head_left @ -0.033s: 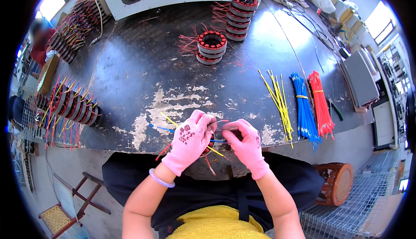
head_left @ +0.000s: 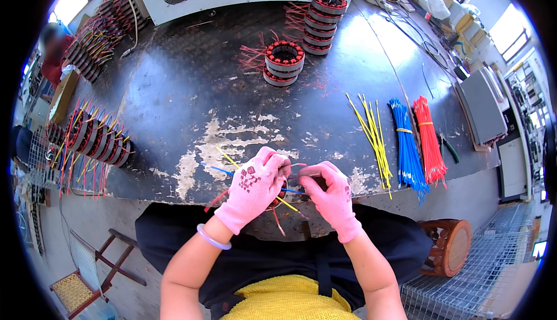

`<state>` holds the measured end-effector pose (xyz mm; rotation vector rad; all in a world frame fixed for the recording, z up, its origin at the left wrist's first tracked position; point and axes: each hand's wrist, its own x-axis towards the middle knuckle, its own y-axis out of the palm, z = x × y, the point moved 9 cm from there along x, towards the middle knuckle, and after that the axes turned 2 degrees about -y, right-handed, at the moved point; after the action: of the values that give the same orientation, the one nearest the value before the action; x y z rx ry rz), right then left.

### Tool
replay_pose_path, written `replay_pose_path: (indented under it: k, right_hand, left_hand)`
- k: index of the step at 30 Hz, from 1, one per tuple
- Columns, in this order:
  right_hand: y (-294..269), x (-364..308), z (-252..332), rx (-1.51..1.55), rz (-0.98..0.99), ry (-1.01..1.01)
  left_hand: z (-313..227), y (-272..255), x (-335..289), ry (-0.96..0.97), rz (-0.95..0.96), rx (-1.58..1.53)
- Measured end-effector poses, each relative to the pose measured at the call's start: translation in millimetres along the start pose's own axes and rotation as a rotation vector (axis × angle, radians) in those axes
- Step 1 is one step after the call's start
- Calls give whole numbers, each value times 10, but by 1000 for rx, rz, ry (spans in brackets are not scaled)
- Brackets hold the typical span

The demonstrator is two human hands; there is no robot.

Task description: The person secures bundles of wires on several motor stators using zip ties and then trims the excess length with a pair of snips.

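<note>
Fingers [head_left: 282,169] of both pink-gloved hands pinch together on the wound stator's lead wires [head_left: 290,190] at the worktop [head_left: 174,105] near edge; keeping each colored lead separate should aid neat work.

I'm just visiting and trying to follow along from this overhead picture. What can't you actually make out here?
- Head view: the part between the left hand and right hand is covered by the pink gloves; only coloured wires poke out.
- Head view: the stack of wound parts at the table's left edge is bent and small near the fisheye rim.
- Head view: the person's lap is under a dark apron.
</note>
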<state>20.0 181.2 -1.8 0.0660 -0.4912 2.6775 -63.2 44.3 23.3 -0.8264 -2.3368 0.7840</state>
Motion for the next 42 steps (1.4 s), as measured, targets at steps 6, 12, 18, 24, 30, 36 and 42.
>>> replay_pose_path:
  k: [6, 12, 18, 24, 30, 36, 42]
  right_hand:
    - [-210, -61, 153, -146, -90, -138]
    - [-66, 84, 46, 75, 152, 75]
    - [-48, 156, 82, 69, 201, -1]
    - [-62, 191, 170, 50, 260, 41]
    - [-65, 257, 108, 45, 335, 130]
    - [41, 358, -327, 260, 385, 270]
    - [-191, 16, 352, -521, 149, -491]
  left_hand:
    - [-89, 36, 13, 114, 49, 67]
    - [-153, 11, 29, 114, 110, 122]
    - [-221, 11, 34, 49, 168, 105]
    - [-262, -4, 41, 15, 151, 105]
    - [-231, 85, -14, 34, 81, 51]
    - [-271, 193, -19, 176, 68, 73]
    - [-223, 178, -37, 150, 74, 46]
